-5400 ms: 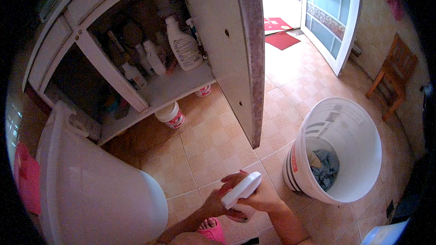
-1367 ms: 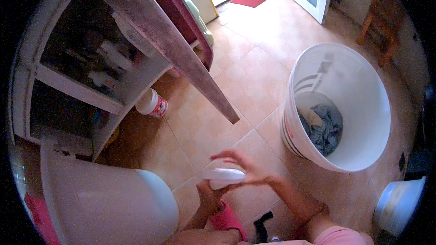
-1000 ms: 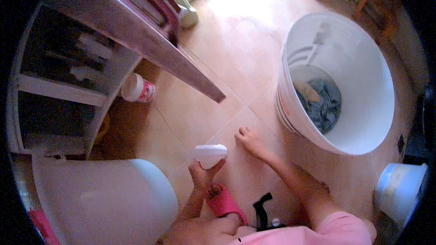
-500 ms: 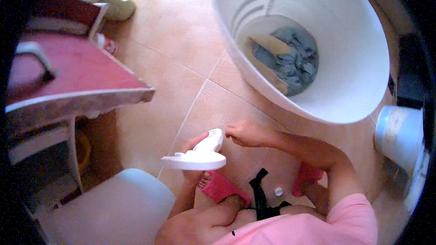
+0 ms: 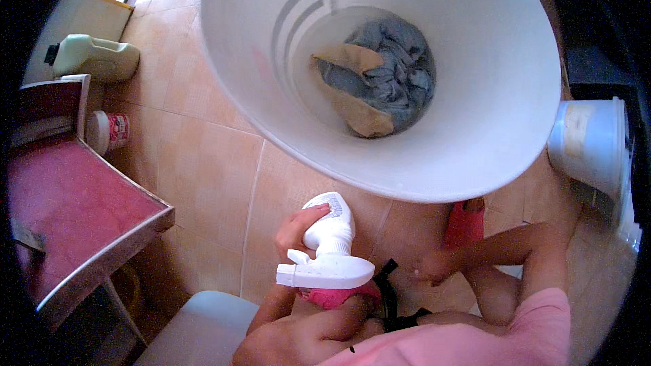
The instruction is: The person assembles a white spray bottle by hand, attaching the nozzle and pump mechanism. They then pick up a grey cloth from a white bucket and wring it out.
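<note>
My left hand [image 5: 296, 234] is closed around a white trigger spray bottle [image 5: 329, 230]. The bottle's spray head is toward me, with the nozzle pointing left, and printing shows on its far end. To its right, above the floor between my legs, my right hand [image 5: 436, 268] is lowered with its fingers curled together. A small white spot shows at those fingertips, too small to name. Beyond the hands stands a large white tub [image 5: 488, 129]. Wet grey-blue cloth [image 5: 400, 68] and a tan piece of cloth [image 5: 369, 122] lie at its bottom.
A red-topped table [image 5: 81, 190] stands at left. Behind it are a pale green jug [image 5: 95, 57] and a small white-and-red tub [image 5: 108, 132]. A pale stool [image 5: 203, 329] is at lower left, a light-blue bucket [image 5: 586, 135] at right. Black straps [image 5: 386, 291] hang between my legs.
My right hand has dropped from beside the bottle to near the floor between my legs. The bottle has turned in my left hand. The view has shifted, bringing the tub further left.
</note>
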`<act>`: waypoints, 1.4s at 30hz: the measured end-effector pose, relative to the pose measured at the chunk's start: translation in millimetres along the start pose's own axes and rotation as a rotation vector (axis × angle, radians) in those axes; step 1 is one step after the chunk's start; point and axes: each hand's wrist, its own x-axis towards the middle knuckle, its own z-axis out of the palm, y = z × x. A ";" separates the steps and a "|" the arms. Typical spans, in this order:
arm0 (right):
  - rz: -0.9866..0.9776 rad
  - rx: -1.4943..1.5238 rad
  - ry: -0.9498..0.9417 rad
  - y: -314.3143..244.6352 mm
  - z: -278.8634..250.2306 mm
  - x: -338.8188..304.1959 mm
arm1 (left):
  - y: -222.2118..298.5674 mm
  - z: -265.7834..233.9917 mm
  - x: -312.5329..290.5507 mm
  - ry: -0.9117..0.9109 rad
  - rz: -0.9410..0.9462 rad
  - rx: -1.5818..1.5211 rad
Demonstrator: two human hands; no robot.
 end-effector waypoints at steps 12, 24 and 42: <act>0.180 0.120 -0.088 23.7 -117.6 38.5 | -20.5 -9.0 -12.8 0.108 -0.005 -0.063; 0.603 0.528 1.128 -81.0 -292.3 54.2 | -6.0 19.2 -12.5 0.263 -0.083 -0.304; 0.220 0.528 1.280 -71.3 -313.3 99.4 | 26.5 -40.6 22.4 0.349 0.108 0.024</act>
